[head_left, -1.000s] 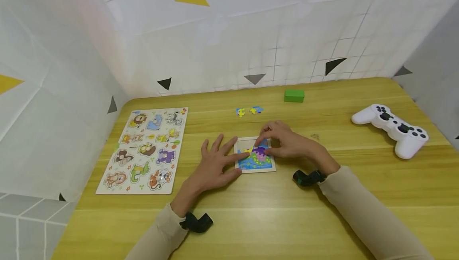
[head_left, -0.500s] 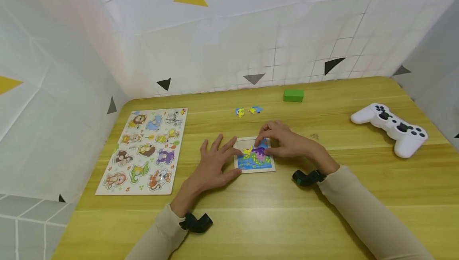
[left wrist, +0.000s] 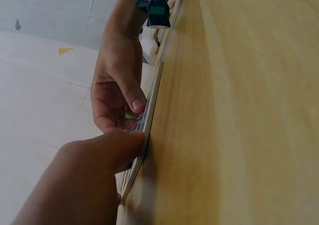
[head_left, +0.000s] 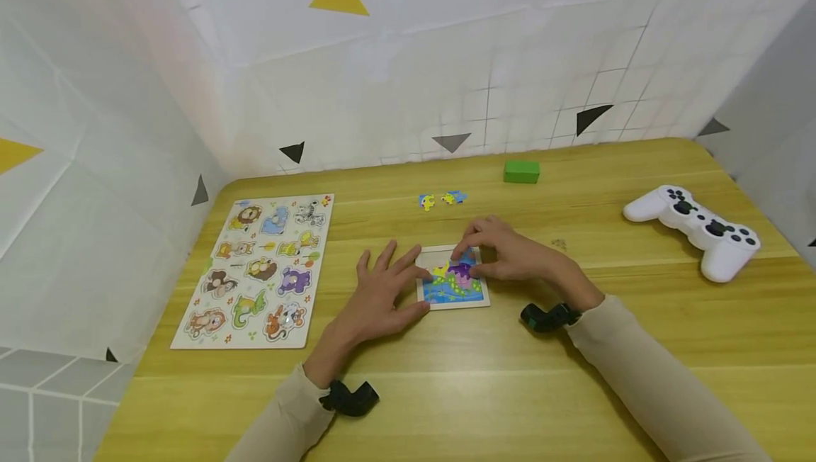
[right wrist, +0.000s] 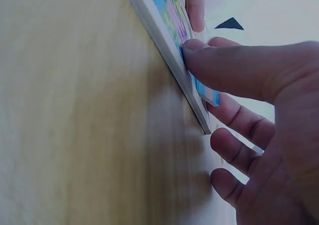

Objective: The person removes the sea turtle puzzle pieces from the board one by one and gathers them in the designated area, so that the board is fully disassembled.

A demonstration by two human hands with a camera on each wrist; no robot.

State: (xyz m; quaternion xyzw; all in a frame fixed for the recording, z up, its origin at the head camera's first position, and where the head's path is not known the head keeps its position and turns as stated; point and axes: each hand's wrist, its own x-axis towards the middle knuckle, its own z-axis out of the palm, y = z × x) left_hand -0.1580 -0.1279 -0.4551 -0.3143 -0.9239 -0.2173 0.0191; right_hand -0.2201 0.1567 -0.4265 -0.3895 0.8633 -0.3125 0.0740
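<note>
Nearest: beige sleeves reaching in over a wood-grain tabletop; a dark wrist camera below the left wrist, its twin below the right.

Left hand palm down, fingers spread wide; thumb and index finger at the left side of a small jigsaw tray, grasping nothing. Tray lies flat, pale-framed, in front of the person; blue, yellow, pink and purple picture partly filled, bare wood showing at its upper left.

Right hand narrow, thumb and index finger pinching a blue jigsaw piece at the tray's upper right. Right-wrist view has that piece tilted, one edge above the frame; how far it is seated, cannot tell.

Left of the tray, well apart: animal puzzle board, zebra, lion and crocodile among its figures. Far right: white game controller, lying at a slant.

Beyond the tray, two loose yellow-and-blue pieces, side by side. Farther, slightly right, a green block. Farthest: white backdrop with yellow, grey and black triangles.
</note>
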